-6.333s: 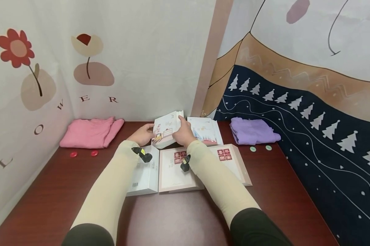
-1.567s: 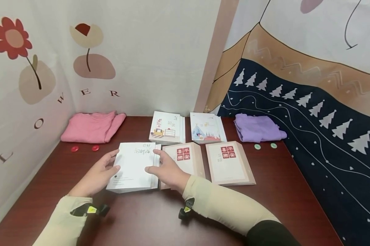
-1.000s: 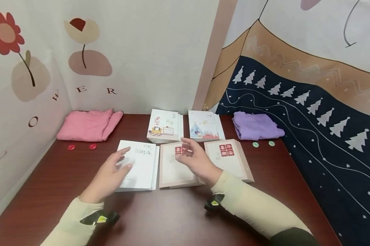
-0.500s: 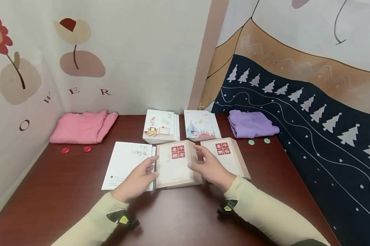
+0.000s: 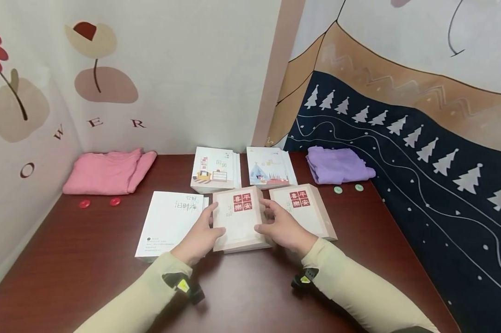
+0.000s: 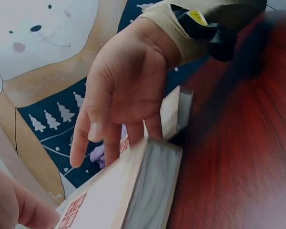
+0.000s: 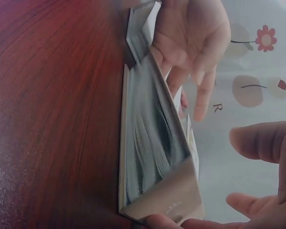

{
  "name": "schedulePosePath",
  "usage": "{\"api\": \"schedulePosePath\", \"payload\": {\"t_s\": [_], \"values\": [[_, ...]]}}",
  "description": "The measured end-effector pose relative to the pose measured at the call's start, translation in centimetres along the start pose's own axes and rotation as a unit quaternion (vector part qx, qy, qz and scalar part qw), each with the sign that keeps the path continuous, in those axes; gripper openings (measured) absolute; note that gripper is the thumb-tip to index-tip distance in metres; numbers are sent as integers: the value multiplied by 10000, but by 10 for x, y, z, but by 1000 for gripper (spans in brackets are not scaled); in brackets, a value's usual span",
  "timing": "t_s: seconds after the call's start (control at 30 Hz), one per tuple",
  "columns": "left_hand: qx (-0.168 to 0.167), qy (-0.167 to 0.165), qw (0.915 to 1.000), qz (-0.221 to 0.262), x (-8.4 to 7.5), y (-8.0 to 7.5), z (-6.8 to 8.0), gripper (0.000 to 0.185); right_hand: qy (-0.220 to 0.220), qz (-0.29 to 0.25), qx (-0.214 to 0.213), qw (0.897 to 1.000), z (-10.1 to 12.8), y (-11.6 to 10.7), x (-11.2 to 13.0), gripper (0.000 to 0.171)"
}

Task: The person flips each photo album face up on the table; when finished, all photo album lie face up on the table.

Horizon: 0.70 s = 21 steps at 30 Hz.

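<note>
A beige book with red square characters [image 5: 238,217] lies in the middle of the front row on the dark red table [image 5: 67,277]. My left hand [image 5: 200,235] holds its left edge and my right hand [image 5: 285,229] holds its right edge, each with the thumb over the cover. In the left wrist view the right hand's fingers [image 6: 109,133] reach fairly straight behind the book [image 6: 133,195]. In the right wrist view the book [image 7: 157,157] is tilted up off the table with its pages fanned, and the left hand [image 7: 190,33] is against its far side.
A white book [image 5: 171,224] lies left of the held one and a matching beige book [image 5: 306,210] right of it. Two illustrated books [image 5: 214,170] [image 5: 269,169] lie behind. A pink cloth [image 5: 108,172] with red buttons [image 5: 83,203] sits back left, a purple cloth [image 5: 337,165] with green buttons [image 5: 337,189] back right.
Both hands left the white book and came to the middle beige book. They now hold its two sides, and it has tipped up slightly.
</note>
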<state>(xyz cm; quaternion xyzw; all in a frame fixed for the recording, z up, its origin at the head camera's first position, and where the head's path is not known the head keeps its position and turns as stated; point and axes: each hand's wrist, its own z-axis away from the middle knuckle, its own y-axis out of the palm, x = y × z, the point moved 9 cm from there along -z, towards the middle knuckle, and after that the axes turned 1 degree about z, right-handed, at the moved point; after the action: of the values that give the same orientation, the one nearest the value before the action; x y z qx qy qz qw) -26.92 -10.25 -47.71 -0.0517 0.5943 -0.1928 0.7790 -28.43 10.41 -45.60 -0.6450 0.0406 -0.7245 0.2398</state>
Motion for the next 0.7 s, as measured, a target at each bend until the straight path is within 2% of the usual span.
{"api": "schedulePosePath", "payload": {"t_s": [0.2,0.4,0.57,0.7], "values": [[-94,-76,9997,207,0,1,-12,85,-23,156,141,9998,-2,3,1,79],[36,-147,9993,343,-1,0,-12,86,1,164,217,9996,-2,3,2,78],[348,145,9942,1003,-10,2,-8,87,16,-29,184,9998,1,-1,6,74],[425,440,9926,1053,-21,-2,-3,86,-139,-91,390,9991,5,3,12,74]]}}
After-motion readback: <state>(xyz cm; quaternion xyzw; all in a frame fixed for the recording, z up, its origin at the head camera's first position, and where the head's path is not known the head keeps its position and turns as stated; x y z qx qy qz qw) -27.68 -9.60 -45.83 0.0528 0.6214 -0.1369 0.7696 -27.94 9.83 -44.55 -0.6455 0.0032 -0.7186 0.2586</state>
